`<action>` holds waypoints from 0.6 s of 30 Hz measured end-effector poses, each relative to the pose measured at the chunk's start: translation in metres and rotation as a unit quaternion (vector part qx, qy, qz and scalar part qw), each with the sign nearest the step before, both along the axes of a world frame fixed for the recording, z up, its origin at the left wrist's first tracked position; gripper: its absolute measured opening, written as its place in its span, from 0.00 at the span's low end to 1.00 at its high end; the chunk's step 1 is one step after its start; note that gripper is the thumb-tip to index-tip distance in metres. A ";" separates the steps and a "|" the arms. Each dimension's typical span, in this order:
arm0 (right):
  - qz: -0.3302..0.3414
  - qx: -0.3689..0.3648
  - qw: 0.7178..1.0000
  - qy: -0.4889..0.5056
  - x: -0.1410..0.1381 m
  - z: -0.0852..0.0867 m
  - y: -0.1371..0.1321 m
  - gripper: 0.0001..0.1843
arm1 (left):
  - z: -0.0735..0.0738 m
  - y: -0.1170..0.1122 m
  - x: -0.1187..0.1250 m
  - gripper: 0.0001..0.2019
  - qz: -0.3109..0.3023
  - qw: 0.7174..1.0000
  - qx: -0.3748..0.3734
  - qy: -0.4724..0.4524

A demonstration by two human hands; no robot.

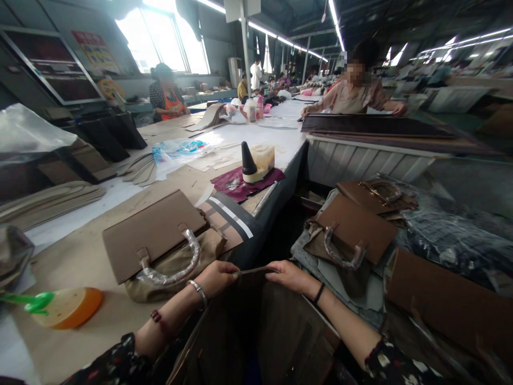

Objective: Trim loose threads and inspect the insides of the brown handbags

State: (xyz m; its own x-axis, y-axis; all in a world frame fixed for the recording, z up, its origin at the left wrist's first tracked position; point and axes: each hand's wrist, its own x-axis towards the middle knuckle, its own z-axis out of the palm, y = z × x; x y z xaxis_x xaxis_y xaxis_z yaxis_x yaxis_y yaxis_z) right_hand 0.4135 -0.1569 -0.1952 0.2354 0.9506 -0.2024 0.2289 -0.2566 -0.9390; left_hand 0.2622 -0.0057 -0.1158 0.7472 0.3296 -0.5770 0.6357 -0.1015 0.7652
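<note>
Head view: bag rim (256,270) seemingly crosswise

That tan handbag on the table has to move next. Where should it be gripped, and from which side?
Probably the plastic-wrapped handle: the tan handbag lies flat, and the handle arches off its near edge as an open loop for fingers. Come from the near side, where the left hand is, now pinching the dark panel with the right hand.

A long workshop with bright windows (162,37), ceiling strip lights (334,21) and long worktables (276,139).
</note>
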 end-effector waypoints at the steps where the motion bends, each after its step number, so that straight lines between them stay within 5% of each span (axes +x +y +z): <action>1: 0.003 0.003 1.000 0.000 0.000 0.003 -0.001 0.14 | 0.001 -0.001 -0.001 0.14 0.001 1.000 -0.001 -0.001; 6: -0.003 0.000 1.000 -0.009 -0.003 0.012 -0.010 0.21 | 0.009 -0.005 -0.004 0.11 0.015 1.000 0.001 -0.007; 14: -0.017 -0.080 0.994 -0.077 -0.004 0.016 -0.017 0.07 | 0.008 -0.004 -0.009 0.10 0.017 1.000 0.007 -0.021; 18: 0.006 -0.097 0.991 -0.088 -0.006 0.026 -0.013 0.08 | 0.009 -0.002 -0.013 0.11 0.008 1.000 0.005 -0.029</action>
